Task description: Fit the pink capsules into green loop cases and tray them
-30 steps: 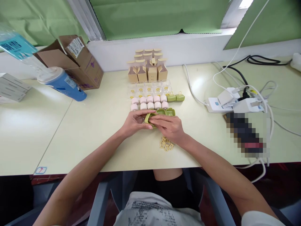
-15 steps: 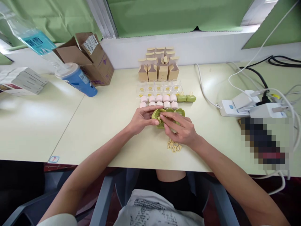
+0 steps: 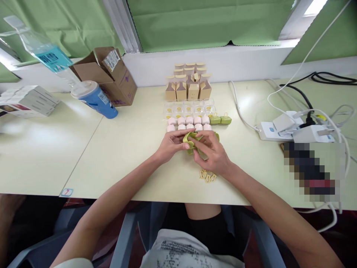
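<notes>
My left hand [image 3: 171, 145] is closed around a small hollow green plastic case [image 3: 186, 138], its open side facing up. The index finger of my right hand [image 3: 213, 152] presses into that case, with the thumb near its lower side; whatever lies under the fingertip is hidden. Further green case parts [image 3: 217, 137] sit beneath and behind the hands, mostly covered. Several yellow loop-shaped handles [image 3: 208, 176] lie on the table just below my right hand. Beyond the hands stand two closed green cases [image 3: 225, 120] with yellow loops on top, beside rows of pale pink rounded pieces [image 3: 189, 120].
Clear plastic covers [image 3: 189, 108] and open small cardboard boxes [image 3: 193, 91] stand behind the pink pieces. On the left are a blue cup [image 3: 97, 100], a bottle [image 3: 52, 56] and a carton [image 3: 119, 82]. A power strip [image 3: 269, 131] with cables is on the right.
The right hand's fingers have shifted and bent more, the index reaching deeper into the green case. The whole view has tilted slightly. A person's limb now shows at the lower left.
</notes>
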The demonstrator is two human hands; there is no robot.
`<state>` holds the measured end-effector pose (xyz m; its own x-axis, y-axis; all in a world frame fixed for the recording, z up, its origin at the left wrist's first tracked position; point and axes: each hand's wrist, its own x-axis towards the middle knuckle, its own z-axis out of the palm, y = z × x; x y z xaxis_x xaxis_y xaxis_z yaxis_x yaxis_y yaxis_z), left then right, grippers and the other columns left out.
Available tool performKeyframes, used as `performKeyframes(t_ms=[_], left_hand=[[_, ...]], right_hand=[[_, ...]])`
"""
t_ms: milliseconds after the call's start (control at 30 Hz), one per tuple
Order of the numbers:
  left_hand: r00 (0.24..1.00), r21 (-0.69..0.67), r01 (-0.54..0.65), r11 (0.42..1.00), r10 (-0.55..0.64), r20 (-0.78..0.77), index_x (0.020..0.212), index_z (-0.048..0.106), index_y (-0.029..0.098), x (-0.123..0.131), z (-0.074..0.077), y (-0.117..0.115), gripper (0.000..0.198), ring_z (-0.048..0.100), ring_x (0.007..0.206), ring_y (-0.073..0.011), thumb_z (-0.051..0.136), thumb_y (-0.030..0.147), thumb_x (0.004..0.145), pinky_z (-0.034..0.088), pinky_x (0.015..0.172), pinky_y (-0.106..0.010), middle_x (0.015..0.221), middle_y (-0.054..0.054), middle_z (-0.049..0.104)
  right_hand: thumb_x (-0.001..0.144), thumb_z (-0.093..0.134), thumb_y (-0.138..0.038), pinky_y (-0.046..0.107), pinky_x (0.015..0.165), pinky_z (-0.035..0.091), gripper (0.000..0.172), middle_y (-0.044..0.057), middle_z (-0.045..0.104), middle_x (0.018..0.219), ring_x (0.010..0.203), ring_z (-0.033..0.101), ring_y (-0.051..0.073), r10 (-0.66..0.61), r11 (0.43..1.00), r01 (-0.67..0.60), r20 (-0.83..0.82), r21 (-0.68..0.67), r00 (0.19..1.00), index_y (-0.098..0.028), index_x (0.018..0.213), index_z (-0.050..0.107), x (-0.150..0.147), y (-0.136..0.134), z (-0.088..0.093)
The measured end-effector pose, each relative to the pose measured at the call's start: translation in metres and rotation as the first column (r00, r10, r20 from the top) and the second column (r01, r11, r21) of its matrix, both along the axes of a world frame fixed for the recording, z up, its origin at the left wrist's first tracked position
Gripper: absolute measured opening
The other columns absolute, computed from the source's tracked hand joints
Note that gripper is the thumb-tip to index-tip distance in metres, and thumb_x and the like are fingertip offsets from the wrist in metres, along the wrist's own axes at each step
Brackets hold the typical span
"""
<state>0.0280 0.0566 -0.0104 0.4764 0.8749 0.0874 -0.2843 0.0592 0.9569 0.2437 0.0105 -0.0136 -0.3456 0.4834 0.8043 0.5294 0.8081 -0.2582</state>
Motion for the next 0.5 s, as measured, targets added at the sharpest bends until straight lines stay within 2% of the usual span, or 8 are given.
performKeyframes(t_ms=[67,133,233,300,367,433,500], left_hand=[[1.0,0.025,-0.003,1.0,0.003,-0.015,0.132,0.083,0.025,0.0,0.0,0.001,0.077,0.08,0.115,-0.0263,0.109,0.048,0.063,0.066,0.098,-0.035,0.128,-0.012,0.084],[0.998,0.065,0.002,0.998,0.003,-0.067,0.135,0.081,0.023,0.0,0.001,0.001,0.083,0.081,0.114,-0.0278,0.109,0.05,0.062,0.065,0.101,-0.037,0.13,-0.013,0.082],[0.989,0.15,-0.014,0.989,0.036,-0.144,0.138,0.079,0.021,0.0,0.001,0.001,0.081,0.08,0.115,-0.029,0.104,0.056,0.07,0.065,0.102,-0.038,0.13,-0.015,0.082],[0.977,0.271,-0.064,0.961,0.115,-0.177,0.132,0.081,0.02,0.0,0.002,0.0,0.066,0.081,0.111,-0.0261,0.097,0.057,0.081,0.065,0.098,-0.035,0.121,-0.014,0.084],[0.949,0.462,-0.114,0.88,0.233,-0.211,0.12,0.084,0.019,0.001,0.004,-0.002,0.042,0.08,0.1,-0.0204,0.09,0.049,0.091,0.064,0.09,-0.03,0.11,-0.011,0.084],[0.911,0.656,-0.136,0.743,0.354,-0.212,0.109,0.083,0.02,0.001,0.007,-0.003,0.023,0.077,0.089,-0.0159,0.083,0.04,0.099,0.062,0.08,-0.026,0.101,-0.008,0.084],[0.883,0.793,-0.115,0.598,0.428,-0.194,0.103,0.08,0.02,0.001,0.011,-0.004,0.015,0.073,0.083,-0.0142,0.077,0.035,0.104,0.058,0.073,-0.025,0.095,-0.006,0.081]], right_hand=[[0.099,0.071,-0.022,0.032,0.055,0.062,0.071,0.017,0.064,0.14,0.086,0.071,0.021,-0.013,0.997,0.013,-0.002,-0.08,1.0,-0.029,0.167,0.051,0.0,0.001,0.001],[0.101,0.074,-0.027,0.031,0.056,0.062,0.07,0.015,0.065,0.142,0.089,0.072,0.021,0.009,0.992,-0.005,0.026,-0.126,1.0,-0.032,0.167,0.051,0.001,0.002,0.003],[0.103,0.076,-0.027,0.033,0.07,0.067,0.051,0.012,0.07,0.134,0.098,0.074,0.022,0.031,0.989,-0.039,-0.063,-0.144,0.998,-0.033,0.153,0.064,0.002,0.005,0.004],[0.102,0.079,-0.031,0.033,0.071,0.067,0.044,0.013,0.071,0.133,0.104,0.075,0.023,0.014,0.976,-0.055,-0.192,-0.211,0.981,-0.03,0.144,0.069,0.004,0.007,0.006],[0.1,0.083,-0.039,0.032,0.066,0.066,0.044,0.012,0.072,0.129,0.097,0.075,0.022,0.009,0.946,-0.102,-0.288,-0.309,0.957,-0.029,0.14,0.071,0.006,0.008,0.007],[0.097,0.085,-0.049,0.032,0.064,0.065,0.047,0.01,0.073,0.122,0.085,0.072,0.02,0.018,0.905,-0.158,-0.334,-0.395,0.942,-0.029,0.137,0.072,0.008,0.01,0.008],[0.096,0.084,-0.058,0.033,0.063,0.064,0.05,0.008,0.073,0.112,0.081,0.069,0.019,0.019,0.875,-0.183,-0.345,-0.448,0.938,-0.028,0.135,0.074,0.009,0.01,0.009]])
